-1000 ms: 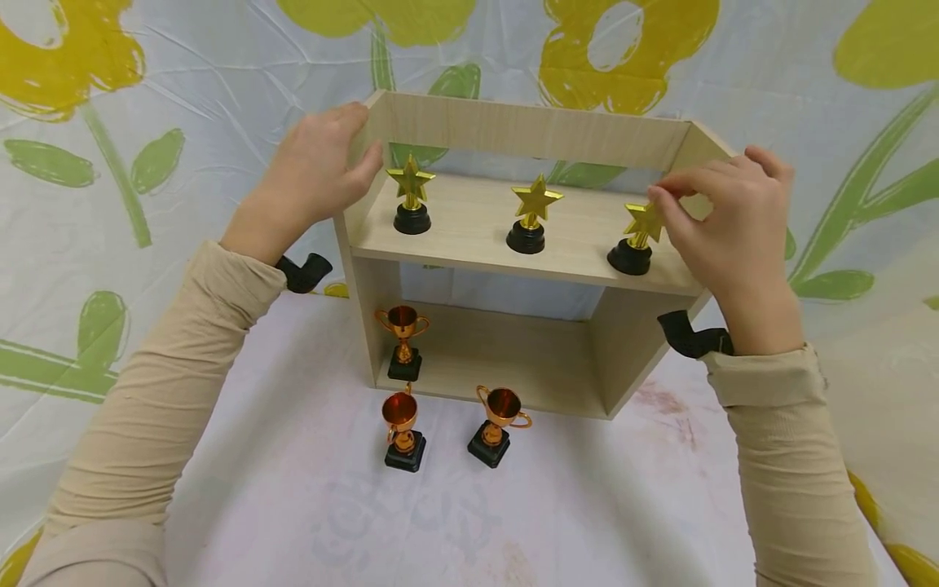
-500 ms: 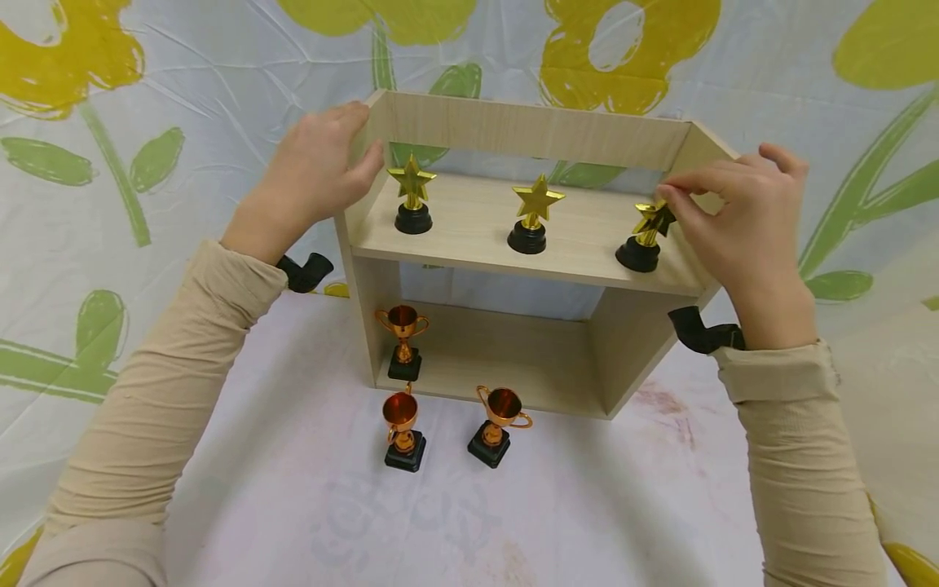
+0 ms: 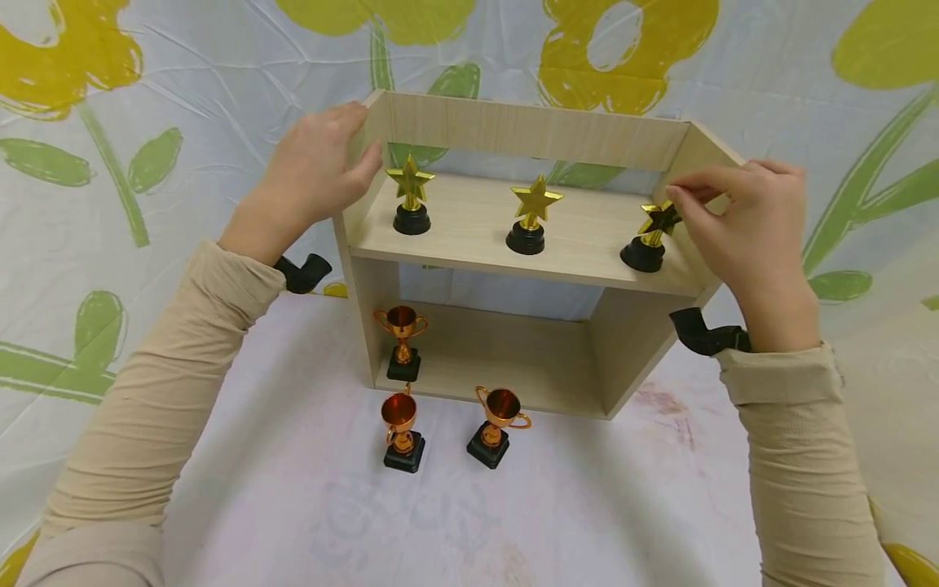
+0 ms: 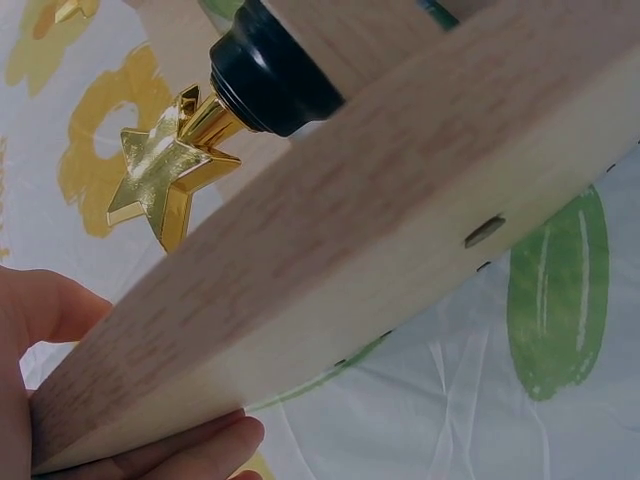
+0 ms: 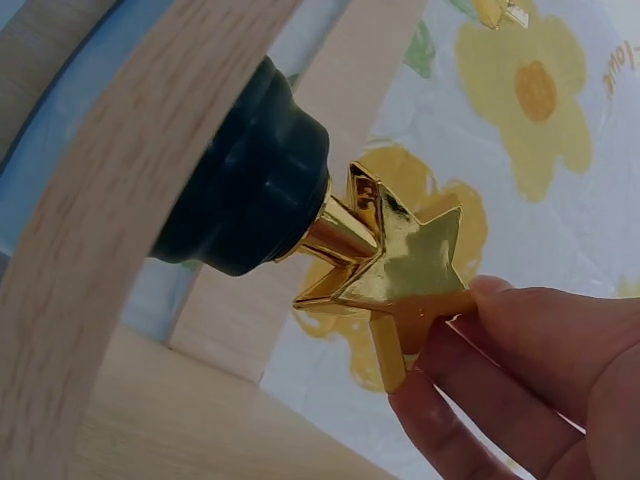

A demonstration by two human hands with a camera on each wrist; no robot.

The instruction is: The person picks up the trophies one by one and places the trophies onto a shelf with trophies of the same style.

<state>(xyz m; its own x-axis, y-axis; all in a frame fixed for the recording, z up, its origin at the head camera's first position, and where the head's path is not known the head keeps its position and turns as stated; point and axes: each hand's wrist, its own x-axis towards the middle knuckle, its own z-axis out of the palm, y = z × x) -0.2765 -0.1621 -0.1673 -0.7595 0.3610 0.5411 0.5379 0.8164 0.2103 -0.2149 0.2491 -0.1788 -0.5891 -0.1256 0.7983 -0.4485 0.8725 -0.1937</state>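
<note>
My right hand (image 3: 756, 220) pinches one point of a gold star trophy (image 5: 410, 260) between thumb and fingertips. That trophy's black round base stands at the right end of the wooden shelf's (image 3: 469, 262) upper board. My left hand (image 3: 311, 163) grips the upper left side panel (image 4: 270, 250), thumb on the inner face and fingers on the outer. Another star trophy (image 3: 412, 196) stands near that panel, and a third star trophy (image 3: 534, 214) is mid-board. A copper cup trophy (image 3: 403, 342) is upright in the lower compartment at left.
Two more copper cups with black square bases, a left cup (image 3: 402, 432) and a right cup (image 3: 497, 425), stand on the white cloth (image 3: 469, 522) before the shelf. Behind hangs a flower-printed cloth (image 3: 242, 65). The side panels rise above the upper board.
My right hand and the star trophy it pinches have shifted a little to the right, and the star has turned. My left hand keeps its place on the panel.
</note>
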